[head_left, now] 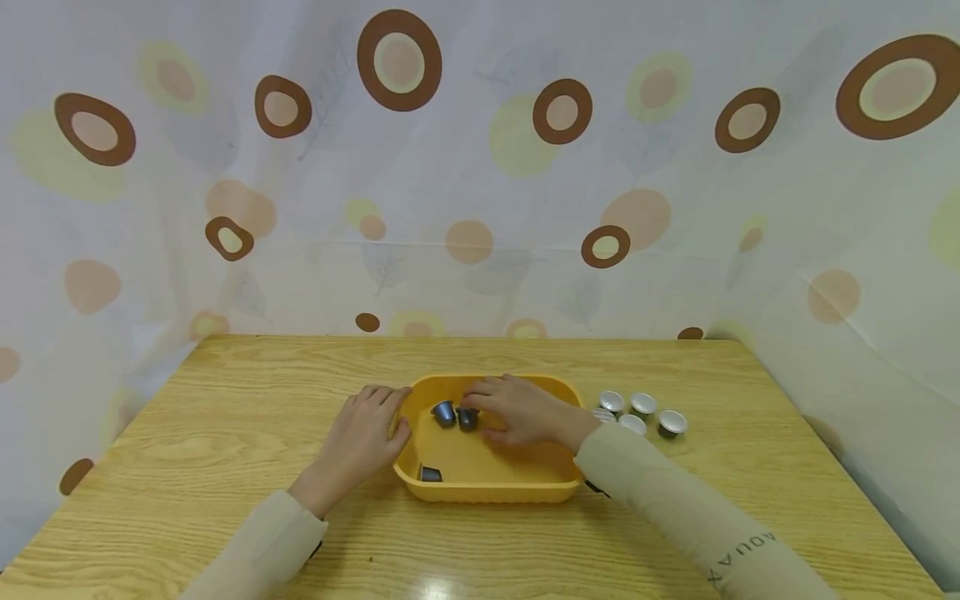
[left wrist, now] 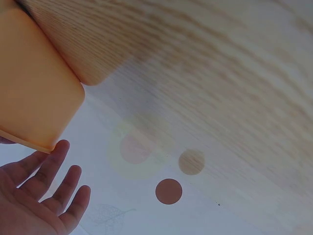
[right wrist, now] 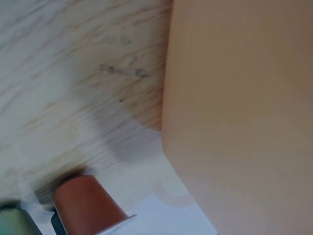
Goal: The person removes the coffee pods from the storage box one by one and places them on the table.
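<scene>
A yellow plastic tub (head_left: 495, 492) stands on the wooden table. My left hand (head_left: 365, 427) is at its left side, fingers fairly straight and fingertips touching the rim; in the left wrist view the fingers (left wrist: 49, 171) spread beside the tub wall (left wrist: 39, 78). My right hand (head_left: 521, 408) reaches over the right rim into the tub, thumb and fingers apart. Its fingertips are right at a dark coffee capsule (head_left: 467, 419). Next to that lies a blue capsule (head_left: 444, 414), and another dark capsule (head_left: 431, 474) is in the near left corner. The right fingers are hidden in the right wrist view.
Several white-lidded coffee capsules (head_left: 672, 422) stand on the table just right of the tub, partly behind my right wrist. A brown capsule (right wrist: 88, 205) and a green one (right wrist: 18, 223) show in the right wrist view. A patterned curtain (head_left: 465, 283) borders the table.
</scene>
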Available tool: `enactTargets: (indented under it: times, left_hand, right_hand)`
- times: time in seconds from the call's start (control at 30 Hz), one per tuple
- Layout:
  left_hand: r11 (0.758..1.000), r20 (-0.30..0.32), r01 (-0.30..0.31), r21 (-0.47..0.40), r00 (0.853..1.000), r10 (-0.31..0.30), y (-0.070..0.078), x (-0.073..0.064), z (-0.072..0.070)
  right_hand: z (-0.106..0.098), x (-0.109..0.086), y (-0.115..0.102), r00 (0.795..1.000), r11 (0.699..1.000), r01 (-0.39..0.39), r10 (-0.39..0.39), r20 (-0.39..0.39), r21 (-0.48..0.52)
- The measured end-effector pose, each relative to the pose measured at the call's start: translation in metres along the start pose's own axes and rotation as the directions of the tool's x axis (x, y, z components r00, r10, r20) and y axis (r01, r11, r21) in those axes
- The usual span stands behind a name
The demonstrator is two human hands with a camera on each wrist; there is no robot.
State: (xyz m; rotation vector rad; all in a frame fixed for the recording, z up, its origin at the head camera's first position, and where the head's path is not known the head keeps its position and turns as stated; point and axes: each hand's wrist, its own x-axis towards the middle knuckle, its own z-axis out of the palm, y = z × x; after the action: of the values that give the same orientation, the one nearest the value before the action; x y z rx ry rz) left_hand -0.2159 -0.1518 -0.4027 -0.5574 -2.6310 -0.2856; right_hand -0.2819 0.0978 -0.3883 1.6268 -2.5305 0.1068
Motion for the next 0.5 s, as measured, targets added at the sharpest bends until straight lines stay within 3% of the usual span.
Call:
enactTargets:
  times: [0.5]
  left_hand:
    - [1.0, 0.016, 0.011, -0.002, 1.0, -0.011, 0.0005, 0.0002, -0.0014]
  right_hand:
    - [0.0043, 0.0012, 0.0006, 0.997, 1.0, 0.015, -0.015, 0.07, 0.006]
